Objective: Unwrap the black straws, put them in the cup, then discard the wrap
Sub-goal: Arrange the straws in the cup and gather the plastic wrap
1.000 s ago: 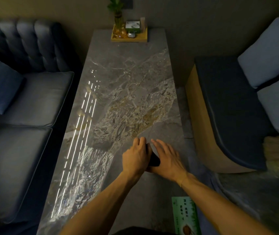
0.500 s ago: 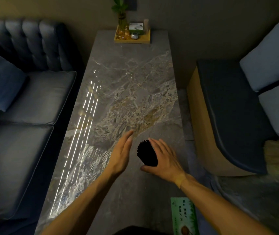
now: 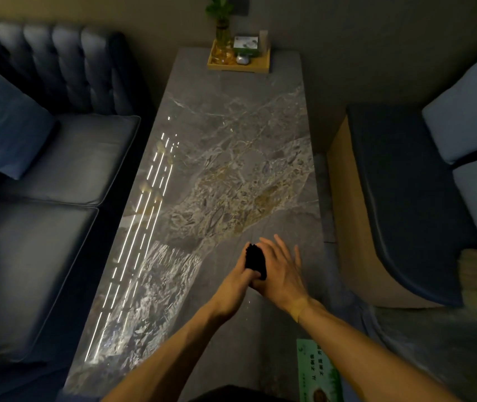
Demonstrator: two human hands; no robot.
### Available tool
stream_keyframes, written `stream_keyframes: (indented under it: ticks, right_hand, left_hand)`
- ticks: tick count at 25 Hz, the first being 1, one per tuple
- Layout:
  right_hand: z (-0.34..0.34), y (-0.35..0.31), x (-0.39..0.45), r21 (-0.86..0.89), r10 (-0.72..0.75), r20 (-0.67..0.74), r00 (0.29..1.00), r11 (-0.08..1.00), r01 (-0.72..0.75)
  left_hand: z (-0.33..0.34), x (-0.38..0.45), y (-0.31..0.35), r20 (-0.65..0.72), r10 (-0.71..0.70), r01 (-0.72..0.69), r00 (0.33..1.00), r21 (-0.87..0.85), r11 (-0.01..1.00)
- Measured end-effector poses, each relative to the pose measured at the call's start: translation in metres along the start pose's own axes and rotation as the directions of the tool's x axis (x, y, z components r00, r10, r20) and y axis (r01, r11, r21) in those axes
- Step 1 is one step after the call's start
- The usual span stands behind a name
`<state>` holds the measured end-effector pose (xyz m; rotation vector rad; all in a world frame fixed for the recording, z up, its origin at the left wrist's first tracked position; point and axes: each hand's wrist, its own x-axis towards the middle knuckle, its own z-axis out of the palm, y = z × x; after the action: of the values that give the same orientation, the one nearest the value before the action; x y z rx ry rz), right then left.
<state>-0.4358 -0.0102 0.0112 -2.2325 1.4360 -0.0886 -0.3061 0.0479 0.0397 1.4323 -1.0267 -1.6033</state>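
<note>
Gripping the black straws (image 3: 255,258) low, left hand (image 3: 235,289); right hand (image 3: 283,275) spread against them.

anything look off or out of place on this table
Nothing spilled or broken. The black straws are held between the left hand and right hand. A crinkly shiny patch on the table may be wrap or glare; cannot tell.

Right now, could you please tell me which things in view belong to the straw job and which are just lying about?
In the job: black straws, gripped by the left hand and touched by the right hand.
Lying about: wooden tray, plant vase, green leaflet, blue cushion.
</note>
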Motion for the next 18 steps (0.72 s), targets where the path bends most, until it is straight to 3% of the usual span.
stream_keyframes:
  ticks: [5,9,12,15,18]
  right_hand:
    - [0.002,0.002,-0.001,-0.024,-0.013,-0.005,1.0,1.0,0.012]
    - [-0.002,0.001,-0.002,-0.04,0.005,0.014,1.0,0.999,-0.005]
    - [-0.007,0.001,-0.003,-0.017,0.01,0.027,1.0,1.0,-0.01]
    - [-0.012,0.0,-0.003,0.002,0.021,0.075,0.997,1.0,-0.021]
    - [-0.013,0.0,-0.004,-0.009,0.012,0.113,0.994,1.0,-0.011]
  left_hand:
    - [-0.001,-0.002,0.006,0.0,0.09,-0.088,0.996,0.208,0.974]
    - [-0.02,-0.003,-0.001,-0.038,-0.098,0.105,0.994,0.277,0.955]
    - [-0.029,0.0,0.0,-0.099,0.061,-0.009,0.993,0.452,0.892]
    - [-0.019,0.001,0.0,-0.029,0.324,-0.218,0.946,0.684,0.697]
    - [-0.006,0.003,-0.005,0.019,0.37,-0.24,0.929,0.791,0.563]
